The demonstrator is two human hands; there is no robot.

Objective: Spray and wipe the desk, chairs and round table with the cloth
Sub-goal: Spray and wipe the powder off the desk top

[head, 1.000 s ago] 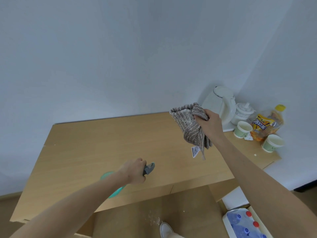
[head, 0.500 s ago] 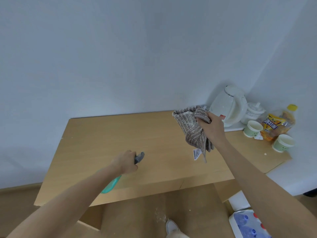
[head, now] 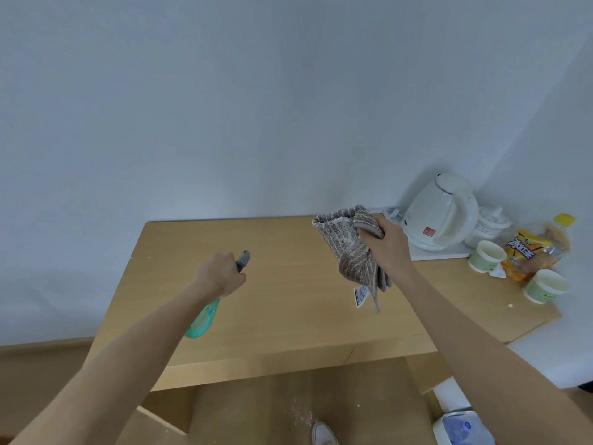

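The left hand (head: 223,273) is clenched round the neck of a teal translucent plastic spray bottle (head: 202,321), whose grey nozzle (head: 243,260) juts out of the fist toward 1 o'clock while the body trails back under the wrist toward 7 o'clock, held above the light wooden tabletop (head: 288,303). The right hand (head: 386,248) grips a bunched grey-and-white striped cloth (head: 348,248) at its top, fingers curled into the fabric; the cloth hangs down from the hand toward 7 o'clock, its white care label (head: 361,296) dangling clear of the tabletop. The cloth is at 3 o'clock from the spray bottle, well apart from it. The stretch of tabletop between and ahead of the two hands is bare wood out to the back edge, which meets the pale wall; the left edge runs off toward 7 o'clock and the front edge lies just below the forearms. At 2 o'clock from the right hand a white plastic electric kettle (head: 439,216) stands on its base, with a white lidded ceramic pot (head: 491,223), two pale green paper cups (head: 487,255) and an orange-labelled bottle with a yellow cap (head: 539,245) beyond it near the right edge. Much of the spray bottle is hidden by the fist and forearm; a white shoe (head: 324,434) is cut off at the bottom edge.
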